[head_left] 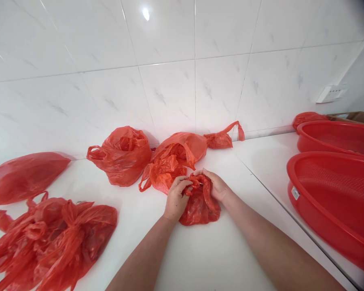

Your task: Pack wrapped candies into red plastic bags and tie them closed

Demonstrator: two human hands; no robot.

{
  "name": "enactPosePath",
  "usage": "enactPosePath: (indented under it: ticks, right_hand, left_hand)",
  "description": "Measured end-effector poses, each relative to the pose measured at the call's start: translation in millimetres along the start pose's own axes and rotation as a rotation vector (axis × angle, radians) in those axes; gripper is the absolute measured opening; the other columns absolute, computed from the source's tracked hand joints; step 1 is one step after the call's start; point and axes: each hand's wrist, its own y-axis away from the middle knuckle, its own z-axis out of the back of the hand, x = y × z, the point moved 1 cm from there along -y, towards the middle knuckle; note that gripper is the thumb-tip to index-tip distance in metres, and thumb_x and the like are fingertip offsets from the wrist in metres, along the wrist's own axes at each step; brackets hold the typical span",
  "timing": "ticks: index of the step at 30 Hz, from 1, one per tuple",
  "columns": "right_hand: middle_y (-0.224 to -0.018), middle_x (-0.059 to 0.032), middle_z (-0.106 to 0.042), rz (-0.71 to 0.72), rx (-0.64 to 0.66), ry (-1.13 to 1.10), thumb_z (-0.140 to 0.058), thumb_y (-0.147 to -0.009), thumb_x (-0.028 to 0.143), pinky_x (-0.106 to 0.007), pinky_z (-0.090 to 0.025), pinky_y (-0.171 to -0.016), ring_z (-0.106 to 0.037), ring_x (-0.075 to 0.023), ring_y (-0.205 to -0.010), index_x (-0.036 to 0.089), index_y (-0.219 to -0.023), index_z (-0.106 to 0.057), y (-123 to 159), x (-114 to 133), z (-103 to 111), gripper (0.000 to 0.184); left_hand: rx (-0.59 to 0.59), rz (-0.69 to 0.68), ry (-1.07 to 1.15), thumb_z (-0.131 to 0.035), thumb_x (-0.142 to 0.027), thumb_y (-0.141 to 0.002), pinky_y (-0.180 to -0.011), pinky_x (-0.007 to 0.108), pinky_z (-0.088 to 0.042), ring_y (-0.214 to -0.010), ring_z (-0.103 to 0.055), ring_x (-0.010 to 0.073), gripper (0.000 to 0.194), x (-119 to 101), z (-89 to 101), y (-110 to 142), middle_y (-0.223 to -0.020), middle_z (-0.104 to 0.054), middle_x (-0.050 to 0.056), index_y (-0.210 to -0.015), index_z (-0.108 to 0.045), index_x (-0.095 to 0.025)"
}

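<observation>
In the middle of the white table, a small red plastic bag (pixel 199 208) lies between my hands, its mouth bunched into a thick rolled rim. My left hand (pixel 178 198) pinches the rim on the left side, fingers curled over it. On the other side, my right hand (pixel 214 184) grips the rim, its fingers partly hidden behind the plastic. What the bag holds cannot be made out. Just beyond my left hand sits a larger red plastic bag (pixel 185 145) with its opening facing me and crumpled plastic spilling from it.
More red bags stand along the tiled wall: a rounded bag (pixel 125 161), a small bag (pixel 220 140) and a flat bag (pixel 27 173). Knotted bags (pixel 57 238) pile up at front left. Two red plastic baskets (pixel 303 194) stand at right, near a cardboard box (pixel 359 117) and wall socket (pixel 332 93).
</observation>
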Motion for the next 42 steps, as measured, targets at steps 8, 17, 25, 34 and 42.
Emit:
enactPosePath:
  ticks: [8, 17, 25, 34, 42]
  right_hand:
    - [-0.078, 0.0040, -0.064, 0.052, -0.001, -0.104, -0.071, -0.070, 0.020, -0.024, -0.047, -0.069, -0.058, -0.0097, -0.067, 0.024, -0.094, -0.063, 1.3, 4.1, 5.6, 0.026]
    - [-0.074, 0.0030, -0.059, 0.177, -0.234, 0.338, -0.063, -0.064, 0.026, -0.030, -0.047, -0.065, -0.056, -0.0134, -0.063, 0.023, -0.093, -0.054, -8.4, 9.0, 19.9, 0.030]
    - [-0.061, 0.0063, -0.047, 0.335, -0.450, 0.776, -0.049, -0.061, 0.021, -0.026, -0.035, -0.058, -0.043, -0.0114, -0.056, 0.021, -0.082, -0.058, -19.4, 16.1, 50.2, 0.022]
    - [-0.063, 0.0035, -0.052, 0.357, -0.547, 0.985, -0.043, -0.060, 0.020, -0.026, -0.035, -0.059, -0.045, -0.0133, -0.059, 0.023, -0.077, -0.058, -25.3, 9.9, 52.8, 0.022]
    - [-0.078, -0.0005, -0.063, 0.349, -0.375, 0.919, -0.048, -0.069, 0.032, -0.030, -0.042, -0.075, -0.055, -0.0179, -0.077, 0.021, -0.079, -0.061, -16.0, 18.0, 51.3, 0.020]
  left_hand:
    - [0.026, 0.009, -0.006, -0.052, -0.001, -0.077, -0.092, 0.033, -0.045, -0.105, -0.055, 0.0168, 0.034, 0.9, 0.3, -0.7, -0.113, -0.056, 0.004, -0.099, -0.065, -0.024]
    - [-0.146, -0.120, -0.017, -0.045, -0.027, -0.093, -0.089, 0.038, -0.046, -0.104, -0.056, 0.0195, 0.023, -11.6, 10.1, 0.3, -0.112, -0.057, 0.008, -0.104, -0.065, -0.022]
    - [-0.011, -0.485, 0.109, -0.035, -0.028, -0.096, -0.078, 0.036, -0.048, -0.086, -0.060, 0.0194, 0.024, -48.9, -2.8, 14.4, -0.082, -0.062, 0.007, -0.080, -0.051, -0.019]
    - [0.096, -0.528, 0.013, -0.031, -0.024, -0.093, -0.054, 0.029, -0.035, -0.053, -0.044, 0.0140, 0.027, -69.7, -16.2, 25.0, -0.058, -0.049, 0.000, -0.070, -0.044, -0.020]
    - [0.079, -0.333, -0.367, -0.063, -0.044, -0.076, -0.091, 0.049, -0.041, -0.114, -0.048, 0.0330, 0.057, -60.8, -21.5, 24.1, -0.127, -0.050, 0.018, -0.125, -0.047, -0.019]
